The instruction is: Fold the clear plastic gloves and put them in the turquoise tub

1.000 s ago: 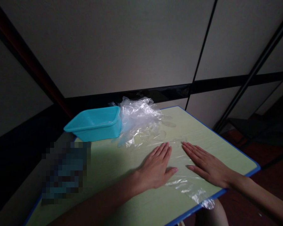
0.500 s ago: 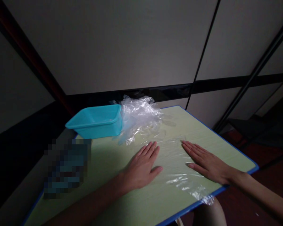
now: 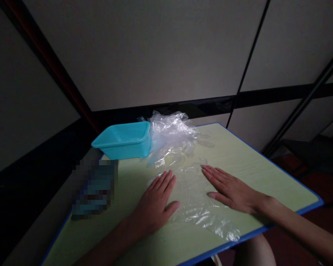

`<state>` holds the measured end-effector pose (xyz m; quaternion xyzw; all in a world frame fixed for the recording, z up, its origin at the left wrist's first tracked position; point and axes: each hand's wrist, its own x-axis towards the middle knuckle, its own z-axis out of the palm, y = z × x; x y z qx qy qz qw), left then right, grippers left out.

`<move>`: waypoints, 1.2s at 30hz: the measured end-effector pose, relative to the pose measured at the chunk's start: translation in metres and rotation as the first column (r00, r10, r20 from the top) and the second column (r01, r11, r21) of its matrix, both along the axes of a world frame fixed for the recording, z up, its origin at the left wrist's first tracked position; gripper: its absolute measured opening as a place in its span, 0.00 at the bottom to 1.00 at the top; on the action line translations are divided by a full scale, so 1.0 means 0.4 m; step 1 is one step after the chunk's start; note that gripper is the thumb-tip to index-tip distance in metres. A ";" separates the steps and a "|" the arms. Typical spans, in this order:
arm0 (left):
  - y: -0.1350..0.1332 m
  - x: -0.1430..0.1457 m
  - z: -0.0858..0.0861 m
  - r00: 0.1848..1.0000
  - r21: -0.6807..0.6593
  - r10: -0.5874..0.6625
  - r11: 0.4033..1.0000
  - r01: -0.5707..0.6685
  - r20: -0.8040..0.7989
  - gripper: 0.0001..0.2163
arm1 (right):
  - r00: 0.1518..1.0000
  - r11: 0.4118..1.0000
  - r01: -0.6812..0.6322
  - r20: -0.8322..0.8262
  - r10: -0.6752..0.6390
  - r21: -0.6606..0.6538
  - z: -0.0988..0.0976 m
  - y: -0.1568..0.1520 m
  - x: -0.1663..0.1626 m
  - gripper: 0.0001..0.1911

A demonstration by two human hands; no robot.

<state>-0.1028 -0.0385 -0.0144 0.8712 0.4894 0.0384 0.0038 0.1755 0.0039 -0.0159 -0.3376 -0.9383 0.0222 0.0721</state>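
Note:
A clear plastic glove lies flat on the pale green table, its cuff end crinkled near the front edge. My left hand rests flat on the table at the glove's left side, fingers stretched out and together. On the glove's right side lies my right hand, palm down, fingers straight and pointing to the far left. Neither hand holds anything.
A heap of clear plastic gloves sits at the table's far side, touching a turquoise plastic tub at the back left. A blurred-out patch covers the table's left edge. The table has a blue rim; walls stand behind.
My left hand has slid left across the plastic, away from the right hand, widening the gap between them. The view has shifted a little to the left.

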 end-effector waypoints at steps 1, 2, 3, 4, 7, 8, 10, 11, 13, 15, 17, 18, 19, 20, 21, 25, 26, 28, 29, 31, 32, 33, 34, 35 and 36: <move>-0.001 0.001 0.001 1.000 0.001 0.000 1.000 0.000 0.001 0.28 | 1.000 1.000 -0.002 0.002 0.002 0.000 0.001 0.001 0.000 0.34; -0.001 0.002 0.002 1.000 0.000 0.001 1.000 -0.001 -0.001 0.28 | 1.000 1.000 -0.002 0.006 0.002 0.000 0.001 0.003 0.002 0.34; 0.000 0.005 0.003 1.000 -0.001 0.004 1.000 -0.004 -0.004 0.28 | 1.000 1.000 -0.004 0.011 0.004 0.000 0.001 0.004 0.004 0.34; 0.000 0.007 0.004 1.000 -0.005 0.005 1.000 -0.005 -0.008 0.28 | 1.000 1.000 -0.006 0.013 0.006 0.001 0.001 0.006 0.006 0.34; 0.003 0.013 0.005 1.000 -0.017 0.009 1.000 -0.010 -0.017 0.28 | 1.000 1.000 -0.015 0.006 0.015 0.009 -0.002 0.011 0.013 0.35; 0.004 0.015 0.005 1.000 -0.020 0.012 1.000 -0.012 -0.017 0.28 | 1.000 1.000 -0.016 0.007 0.016 0.010 -0.003 0.013 0.015 0.35; 0.005 0.018 0.004 1.000 -0.020 0.017 1.000 -0.018 -0.015 0.28 | 1.000 1.000 -0.015 0.015 0.015 0.011 -0.005 0.017 0.018 0.34; 0.006 0.019 0.003 1.000 -0.022 0.019 1.000 -0.019 -0.013 0.28 | 1.000 1.000 -0.014 0.018 0.014 0.013 -0.006 0.018 0.019 0.34; 0.006 0.022 0.004 1.000 -0.025 0.021 0.999 -0.022 -0.008 0.28 | 1.000 1.000 -0.015 0.016 0.014 0.018 -0.008 0.019 0.021 0.35; 0.006 0.022 0.007 1.000 -0.028 0.019 0.999 -0.019 0.003 0.29 | 1.000 0.999 -0.022 0.004 0.022 0.027 -0.009 0.019 0.023 0.35; 0.006 0.016 0.010 1.000 -0.035 0.015 0.999 -0.015 0.007 0.30 | 1.000 0.999 -0.022 -0.002 0.022 0.031 -0.010 0.019 0.025 0.35; 0.006 0.011 0.011 1.000 -0.041 0.019 0.999 -0.019 0.003 0.31 | 1.000 0.999 -0.017 -0.001 0.017 0.032 -0.010 0.019 0.027 0.35; 0.007 0.005 0.011 1.000 -0.050 0.026 0.998 -0.027 -0.007 0.31 | 1.000 0.999 -0.011 0.000 0.011 0.034 -0.010 0.020 0.030 0.35; 0.007 -0.002 0.012 0.999 -0.057 0.038 0.998 -0.039 -0.018 0.32 | 1.000 0.999 -0.005 0.000 0.005 0.035 -0.010 0.022 0.033 0.35; 0.007 -0.009 0.011 0.998 -0.063 0.050 0.997 -0.052 -0.028 0.33 | 1.000 0.999 -0.003 -0.002 0.004 0.035 -0.010 0.025 0.038 0.35; 0.006 -0.027 0.010 0.996 -0.060 0.072 0.995 -0.075 -0.043 0.35 | 0.999 0.999 -0.037 -0.018 0.037 0.002 0.000 0.037 0.054 0.35; 0.005 -0.028 0.011 0.996 -0.058 0.073 0.995 -0.075 -0.042 0.36 | 0.999 0.999 -0.033 -0.024 0.032 -0.011 0.005 0.037 0.055 0.35; 0.005 -0.024 0.016 0.997 -0.053 0.073 0.996 -0.075 -0.037 0.36 | 0.999 1.000 0.013 -0.048 -0.014 -0.023 0.020 0.027 0.049 0.35; 0.004 -0.021 0.021 0.997 -0.048 0.074 0.996 -0.075 -0.032 0.36 | 0.997 0.999 0.042 -0.062 -0.044 -0.026 0.028 0.017 0.042 0.34; 0.003 -0.010 0.034 0.998 -0.024 0.069 0.997 -0.069 -0.014 0.35 | 0.993 0.996 0.083 -0.077 -0.085 -0.025 0.042 -0.014 0.023 0.33; 0.001 -0.002 0.041 0.998 -0.011 0.059 0.998 -0.059 -0.003 0.34 | 0.994 0.996 0.082 -0.073 -0.084 -0.026 0.046 -0.032 0.013 0.34; -0.001 0.007 0.050 0.999 0.001 0.044 0.999 -0.044 0.009 0.34 | 0.994 0.997 0.079 -0.069 -0.081 -0.025 0.047 -0.051 0.004 0.34; -0.004 0.019 0.059 1.000 0.008 0.024 1.000 -0.024 0.019 0.33 | 0.995 0.997 0.073 -0.068 -0.074 -0.022 0.045 -0.069 -0.004 0.34; -0.007 0.033 0.067 1.000 0.010 -0.003 1.000 0.002 0.028 0.32 | 0.995 0.998 0.066 -0.069 -0.067 -0.018 0.042 -0.085 -0.008 0.34; -0.009 0.050 0.075 0.999 0.005 -0.035 0.999 0.034 0.035 0.32 | 0.996 0.998 0.060 -0.070 -0.061 -0.013 0.037 -0.098 -0.010 0.34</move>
